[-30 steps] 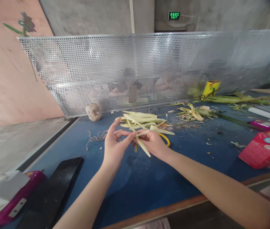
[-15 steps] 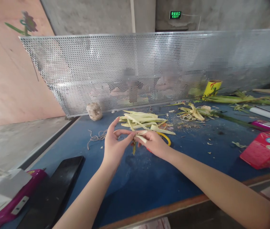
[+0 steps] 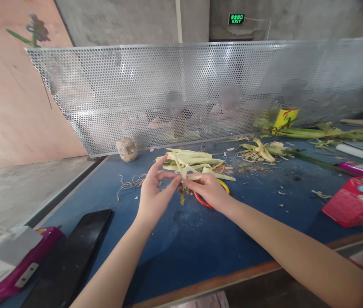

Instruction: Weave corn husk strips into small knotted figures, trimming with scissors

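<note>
Leaf strip [image 3: 183, 180], pale yellow-green, held just above the blue table [image 3: 233, 239], near its middle. Upper end points up toward the far side; lower, greener end hangs down between the two hands.

Left hand [image 3: 153, 196]: thumb and one finger pinched on the strip from the left, index finger raised and spread away. Right hand [image 3: 209, 190]: fingertips closed on the same strip from the right, knuckles up. The two pinches meet, fingertips touching or nearly so.

Under the right hand, flat on the table: a red loop [image 3: 201, 201] and a yellow loop [image 3: 225, 185], partly covered by the hand; what they belong to cannot be told.

Just beyond the hands: pile of pale strips [image 3: 196, 161]. Left of it, loose twine [image 3: 130, 184] and a twine ball [image 3: 126, 149] against the perforated metal screen [image 3: 111, 90].

Far right: peelings [image 3: 260, 152], green stalks [image 3: 322, 133], yellow cup [image 3: 284, 119], red package [image 3: 351, 200]. Near left: black slab [image 3: 72, 252], pink-and-white device [image 3: 6, 267].

Blurred people sit behind the screen.
</note>
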Demonstrator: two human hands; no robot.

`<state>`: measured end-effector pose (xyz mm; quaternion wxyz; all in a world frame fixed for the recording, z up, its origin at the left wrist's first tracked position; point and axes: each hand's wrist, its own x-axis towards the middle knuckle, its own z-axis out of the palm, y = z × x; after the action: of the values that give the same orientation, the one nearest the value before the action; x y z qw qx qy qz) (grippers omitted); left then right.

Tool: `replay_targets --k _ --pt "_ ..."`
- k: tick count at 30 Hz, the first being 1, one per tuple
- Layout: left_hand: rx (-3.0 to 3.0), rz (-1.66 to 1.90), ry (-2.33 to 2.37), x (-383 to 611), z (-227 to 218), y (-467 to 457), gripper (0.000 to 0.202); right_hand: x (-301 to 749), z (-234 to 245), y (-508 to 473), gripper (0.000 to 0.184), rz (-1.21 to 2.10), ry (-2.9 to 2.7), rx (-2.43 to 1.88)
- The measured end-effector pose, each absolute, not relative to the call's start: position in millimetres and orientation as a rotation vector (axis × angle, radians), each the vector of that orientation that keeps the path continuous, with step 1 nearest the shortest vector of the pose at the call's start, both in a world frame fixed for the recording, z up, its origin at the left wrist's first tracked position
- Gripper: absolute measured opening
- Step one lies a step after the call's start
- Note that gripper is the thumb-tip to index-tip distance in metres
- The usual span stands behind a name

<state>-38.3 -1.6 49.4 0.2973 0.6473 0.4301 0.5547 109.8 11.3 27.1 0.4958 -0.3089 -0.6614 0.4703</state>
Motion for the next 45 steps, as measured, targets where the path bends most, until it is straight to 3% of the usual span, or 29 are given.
replay_targets --k 6,14,22,28,33,45 --pt "1.797 1.450 1.125 -38.6 49.0 0.1 0.060 110.3 22.7 15.9 0.025 1.134 -1.592 -0.674" --pt "1.693 1.543 1.218 -38.8 43.1 3.2 0.071 109.7 25.4 12.7 0.022 1.212 -1.556 -0.705" --pt "1.575 1.489 1.128 -35.6 45.0 4.0 0.065 109.7 25.1 11.9 0.028 1.265 -1.471 -0.698" --pt "1.638 1.704 0.995 -38.5 50.3 -2.0 0.057 109.6 23.2 15.1 0.028 1.327 -1.495 -0.598" --pt "1.752 1.657 0.832 -40.1 55.3 -7.8 0.063 111.1 23.5 14.9 0.024 1.311 -1.538 -0.552" --pt "1.751 1.577 0.977 -38.1 52.3 -6.0 0.074 111.5 27.5 11.1 0.019 1.135 -1.633 -0.660"
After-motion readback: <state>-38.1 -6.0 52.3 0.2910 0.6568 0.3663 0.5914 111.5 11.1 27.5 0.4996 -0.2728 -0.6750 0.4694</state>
